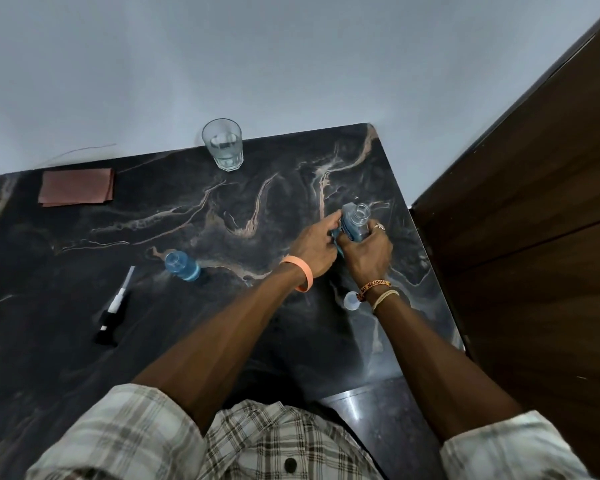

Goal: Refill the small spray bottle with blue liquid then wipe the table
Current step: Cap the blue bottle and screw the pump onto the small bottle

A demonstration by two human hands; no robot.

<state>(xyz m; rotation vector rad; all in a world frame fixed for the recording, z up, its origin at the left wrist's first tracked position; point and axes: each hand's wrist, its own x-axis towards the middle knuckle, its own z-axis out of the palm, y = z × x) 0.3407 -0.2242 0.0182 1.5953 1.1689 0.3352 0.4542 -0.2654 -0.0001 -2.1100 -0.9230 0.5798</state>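
A large bottle of blue liquid [355, 221] stands uncapped at the right side of the dark marble table [194, 223]. My right hand [366, 256] is wrapped around its body. My left hand [314, 247] touches its left side with the fingertips. The small spray bottle [182, 266] stands open at the left of centre, with blue liquid inside. Its black and white spray head [113, 311] lies flat on the table to the left. A small clear cap [352, 301] lies beside my right wrist.
A glass of water [223, 144] stands at the table's far edge by the wall. A folded brown cloth [77, 187] lies at the far left corner. A brown wooden door [534, 220] flanks the table's right edge.
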